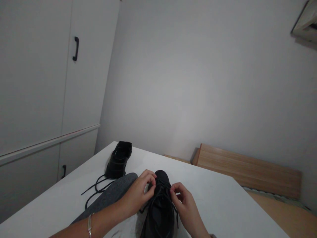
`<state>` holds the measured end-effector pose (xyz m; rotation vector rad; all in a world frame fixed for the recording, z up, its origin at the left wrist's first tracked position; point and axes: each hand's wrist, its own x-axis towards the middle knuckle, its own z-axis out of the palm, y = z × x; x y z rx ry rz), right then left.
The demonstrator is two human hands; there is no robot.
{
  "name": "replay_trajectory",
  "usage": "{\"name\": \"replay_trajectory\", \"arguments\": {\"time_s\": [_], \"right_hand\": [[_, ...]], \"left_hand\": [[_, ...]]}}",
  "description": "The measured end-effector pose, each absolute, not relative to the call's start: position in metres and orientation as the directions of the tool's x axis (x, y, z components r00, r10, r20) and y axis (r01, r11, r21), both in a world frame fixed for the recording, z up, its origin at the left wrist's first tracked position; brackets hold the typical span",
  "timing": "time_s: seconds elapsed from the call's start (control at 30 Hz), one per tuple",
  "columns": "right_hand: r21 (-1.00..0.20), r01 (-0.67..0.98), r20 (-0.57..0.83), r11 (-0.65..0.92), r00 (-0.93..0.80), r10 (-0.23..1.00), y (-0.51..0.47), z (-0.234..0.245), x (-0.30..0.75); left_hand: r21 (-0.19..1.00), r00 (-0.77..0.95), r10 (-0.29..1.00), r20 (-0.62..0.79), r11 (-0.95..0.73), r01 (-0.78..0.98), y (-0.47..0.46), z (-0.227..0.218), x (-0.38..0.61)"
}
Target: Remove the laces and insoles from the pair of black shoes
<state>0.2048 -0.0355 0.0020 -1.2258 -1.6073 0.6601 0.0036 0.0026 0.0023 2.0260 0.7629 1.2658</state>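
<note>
Sitting at a white worktop (218, 198) with a black lace-up shoe (158, 211) lying at the near edge, toe pointing away toward the wall. Pinching the shoe's lace near the top eyelets with the left hand (137, 193), fingers curled in a closed grip on the left side of the tongue. Holding the lace on the other side with the right hand (184, 203), thumb and fingers clenched around what is probably the lace end, though too dark to tell for certain. Wearing a thin bracelet (89, 224) on the left wrist. Lying just left of the hands, a grey insole (111, 195), with a loose black lace (95, 190) trailing beside it. Standing further back on the worktop, a second black shoe (119, 159). Leaning against the wall to the right, a wooden board (247, 170); on the left, a white cupboard (37, 82).
</note>
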Motion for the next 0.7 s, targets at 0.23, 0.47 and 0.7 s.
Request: {"name": "replay_trajectory", "arguments": {"time_s": [0.23,0.47,0.7], "right_hand": [[-0.815,0.402,0.414,0.416,-0.097,0.905,-0.037,0.003,0.207],[-0.877,0.270,0.376,0.398,-0.129,0.917,-0.038,0.003,0.207],[-0.915,0.194,0.356,0.353,-0.023,0.934,-0.041,0.014,0.204]], "left_hand": [[0.727,0.421,0.749,0.512,-0.639,0.251,-0.004,0.006,0.003],[0.756,0.432,0.789,0.436,-0.582,0.300,-0.003,0.011,-0.002],[0.851,0.413,0.794,0.445,-0.519,0.080,-0.007,0.021,-0.001]]}}
